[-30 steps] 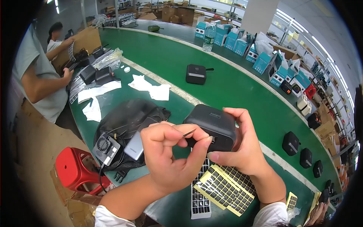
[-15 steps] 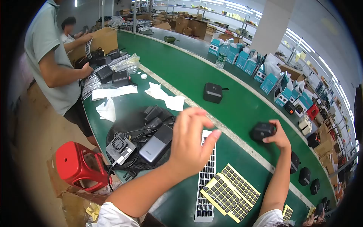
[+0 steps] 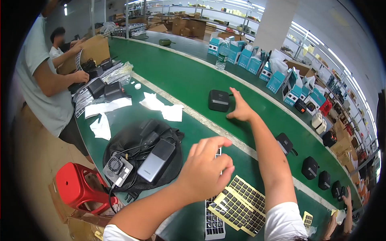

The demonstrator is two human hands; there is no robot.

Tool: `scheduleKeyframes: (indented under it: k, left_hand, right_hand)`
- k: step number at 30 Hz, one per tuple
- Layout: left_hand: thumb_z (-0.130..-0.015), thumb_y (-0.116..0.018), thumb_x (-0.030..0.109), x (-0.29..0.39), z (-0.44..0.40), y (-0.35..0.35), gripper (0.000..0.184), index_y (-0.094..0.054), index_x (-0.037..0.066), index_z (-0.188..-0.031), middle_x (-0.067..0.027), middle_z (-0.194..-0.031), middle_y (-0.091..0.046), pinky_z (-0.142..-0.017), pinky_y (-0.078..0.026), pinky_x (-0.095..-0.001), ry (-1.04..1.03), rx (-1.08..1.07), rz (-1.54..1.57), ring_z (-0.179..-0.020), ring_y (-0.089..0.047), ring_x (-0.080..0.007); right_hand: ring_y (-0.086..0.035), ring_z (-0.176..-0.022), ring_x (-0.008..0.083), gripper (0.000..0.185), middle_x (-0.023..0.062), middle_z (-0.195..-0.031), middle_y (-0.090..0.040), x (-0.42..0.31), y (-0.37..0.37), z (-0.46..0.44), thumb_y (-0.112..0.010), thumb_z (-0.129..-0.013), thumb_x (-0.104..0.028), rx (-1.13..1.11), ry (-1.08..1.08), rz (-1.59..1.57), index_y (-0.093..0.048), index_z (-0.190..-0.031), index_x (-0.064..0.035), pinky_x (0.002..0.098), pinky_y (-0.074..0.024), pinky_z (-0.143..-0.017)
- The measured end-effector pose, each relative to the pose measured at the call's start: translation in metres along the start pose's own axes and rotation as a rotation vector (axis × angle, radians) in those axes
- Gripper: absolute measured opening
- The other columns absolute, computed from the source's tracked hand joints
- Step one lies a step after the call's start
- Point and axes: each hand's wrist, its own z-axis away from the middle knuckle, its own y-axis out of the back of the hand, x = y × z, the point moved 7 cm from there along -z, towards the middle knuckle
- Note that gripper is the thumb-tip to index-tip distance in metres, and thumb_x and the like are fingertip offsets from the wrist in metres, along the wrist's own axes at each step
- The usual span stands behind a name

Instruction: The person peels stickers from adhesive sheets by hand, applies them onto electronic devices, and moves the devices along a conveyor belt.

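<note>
On the green belt sits a black box-shaped device (image 3: 219, 100) with a strap. Right beside it, my right hand (image 3: 241, 106) reaches out with fingers spread and nothing held; whether it touches the device is unclear. My left hand (image 3: 209, 166) hovers above the near table with fingers curled, and what its fingertips hold, if anything, is too small to make out. Below it lie yellow sheets of dark square stickers (image 3: 239, 205) and a white sheet of black pieces (image 3: 214, 225). Another black device (image 3: 284, 143) rests on the belt behind my right forearm.
A black mesh bag (image 3: 173, 160) holds a grey power bank (image 3: 157, 160) and cables. White cloths (image 3: 108, 106), a red stool (image 3: 74, 182) and a standing co-worker (image 3: 48, 80) are left. Blue boxes (image 3: 276, 82) and a bottle (image 3: 222, 56) line the far side. Another person's hand shows lower right.
My right hand set the device it held down on the belt, released it, and moved left to another device. My left hand came away from the held device and stays over the table.
</note>
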Motion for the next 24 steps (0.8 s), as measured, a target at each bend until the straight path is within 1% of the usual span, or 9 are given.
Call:
scheduleKeyframes:
  k: [4, 6, 8, 10, 14, 15, 16, 19, 24]
  left_hand:
    - [-0.083, -0.074, 0.014, -0.032, 0.0, 0.008, 0.008, -0.07, 0.01, -0.088, -0.0118, -0.126, -0.06, -0.095, -0.04, -0.0465, 0.103, 0.149, -0.21, -0.114, -0.057, -0.0311]
    - [-0.085, -0.074, 0.016, -0.043, 0.001, 0.015, 0.007, -0.07, 0.011, -0.089, -0.011, -0.126, -0.06, -0.095, -0.039, -0.0458, 0.153, 0.227, -0.225, -0.114, -0.057, -0.0302]
    - [-0.086, -0.075, 0.016, -0.05, 0.001, 0.021, 0.008, -0.07, 0.011, -0.089, -0.0104, -0.124, -0.06, -0.096, -0.039, -0.0456, 0.18, 0.279, -0.206, -0.113, -0.057, -0.0297]
    - [-0.086, -0.076, 0.016, -0.055, 0.004, 0.029, 0.009, -0.07, 0.011, -0.089, -0.0096, -0.123, -0.059, -0.096, -0.038, -0.0453, 0.216, 0.392, -0.187, -0.112, -0.057, -0.0294]
    - [-0.089, -0.074, 0.012, -0.067, 0.007, 0.036, 0.01, -0.068, 0.004, -0.092, -0.0152, -0.123, -0.057, -0.098, -0.042, -0.0442, 0.237, 0.496, 0.005, -0.11, -0.057, -0.0326]
    - [-0.091, -0.072, 0.01, -0.065, 0.006, 0.041, 0.01, -0.067, 0.002, -0.093, -0.0183, -0.123, -0.056, -0.098, -0.045, -0.0429, 0.212, 0.513, 0.032, -0.111, -0.058, -0.0331]
    - [-0.091, -0.072, 0.01, -0.062, 0.006, 0.044, 0.01, -0.067, 0.002, -0.093, -0.0183, -0.123, -0.056, -0.098, -0.045, -0.0429, 0.214, 0.525, 0.016, -0.111, -0.058, -0.0331]
    - [-0.092, -0.072, 0.01, -0.053, 0.008, 0.045, 0.01, -0.066, 0.002, -0.092, -0.0176, -0.124, -0.055, -0.099, -0.047, -0.0415, 0.24, 0.555, 0.196, -0.113, -0.058, -0.0307]
    - [-0.085, -0.076, 0.011, -0.005, 0.009, 0.044, 0.011, -0.066, 0.007, -0.089, -0.0169, -0.121, -0.056, -0.095, -0.045, -0.0431, 0.137, 0.45, 0.039, -0.108, -0.057, -0.0321]
  right_hand:
    - [-0.045, -0.142, 0.0341, 0.116, 0.0219, -0.154, -0.046, 0.013, -0.023, -0.005, -0.095, -0.062, -0.025, -0.137, -0.227, -0.241, -0.034, -0.158, -0.0075, 0.041, -0.0354, -0.12]
    - [-0.053, -0.133, 0.0338, 0.108, 0.02, -0.142, -0.055, 0.007, -0.013, -0.007, -0.098, -0.061, -0.03, -0.056, -0.144, -0.175, -0.041, -0.15, -0.0041, 0.0409, -0.0395, -0.116]
    - [-0.055, -0.129, 0.0315, 0.096, 0.0201, -0.133, -0.056, -0.021, -0.009, 0.01, -0.099, -0.062, -0.032, -0.03, -0.204, -0.159, -0.045, -0.135, -0.0013, 0.0403, -0.0411, -0.114]
    - [-0.054, -0.129, 0.0299, 0.099, 0.0208, -0.134, -0.055, -0.01, -0.031, 0.018, -0.099, -0.062, -0.029, 0.058, -0.182, -0.38, -0.042, -0.137, -0.0001, 0.0408, -0.0411, -0.114]
    - [-0.055, -0.127, 0.0295, 0.095, 0.0192, -0.134, -0.055, -0.048, -0.025, 0.036, -0.095, -0.068, -0.022, 0.205, -0.212, -0.405, -0.04, -0.142, -0.0012, 0.0419, -0.0417, -0.113]
    - [-0.055, -0.127, 0.0316, 0.091, 0.0189, -0.136, -0.055, -0.056, -0.022, 0.044, -0.094, -0.07, -0.022, 0.21, -0.23, -0.484, -0.044, -0.143, -0.0032, 0.0437, -0.0464, -0.109]
    - [-0.054, -0.128, 0.0313, 0.084, 0.0184, -0.138, -0.052, -0.101, -0.019, 0.062, -0.091, -0.075, -0.019, 0.13, -0.288, -1.0, -0.044, -0.144, -0.0068, 0.0446, -0.0463, -0.11]
    - [-0.052, -0.13, 0.0309, 0.082, 0.0177, -0.142, -0.05, -0.146, -0.013, 0.104, -0.088, -0.079, -0.018, 0.072, -0.235, -1.205, -0.043, -0.147, -0.0094, 0.0442, -0.0447, -0.112]
    - [-0.049, -0.135, 0.0285, 0.093, 0.015, -0.142, -0.048, -0.209, 0.013, 0.155, -0.091, -0.075, -0.025, 0.003, -0.154, -1.439, -0.039, -0.15, -0.008, 0.0425, -0.0392, -0.116]
